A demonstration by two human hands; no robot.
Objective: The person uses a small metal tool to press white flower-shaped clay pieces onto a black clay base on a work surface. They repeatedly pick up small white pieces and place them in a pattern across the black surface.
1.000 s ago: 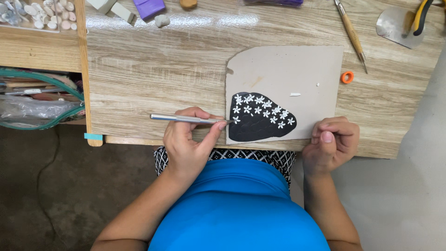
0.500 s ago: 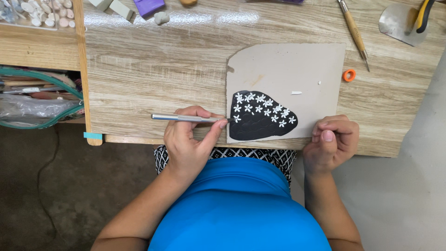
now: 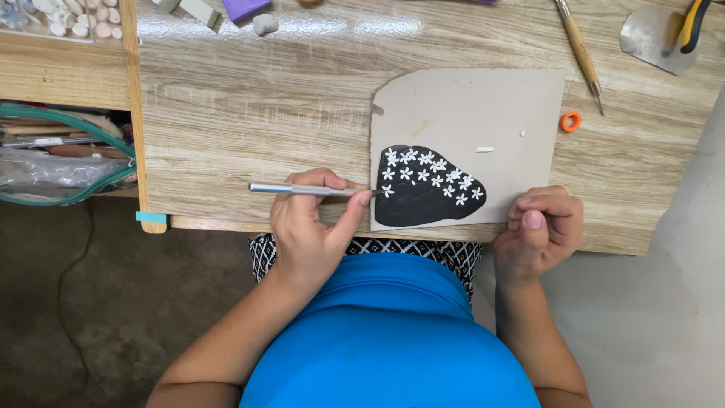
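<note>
Black clay, a rounded slab dotted with small white flowers, lies on a grey card at the near edge of the wooden table. Since a second ago almost nothing has shifted: the left hand is still closed around a slim metal tool, its tip at the slab's left edge (beside a flower), so the fine work continues. The right hand stays curled, empty, on the card's corner.
</note>
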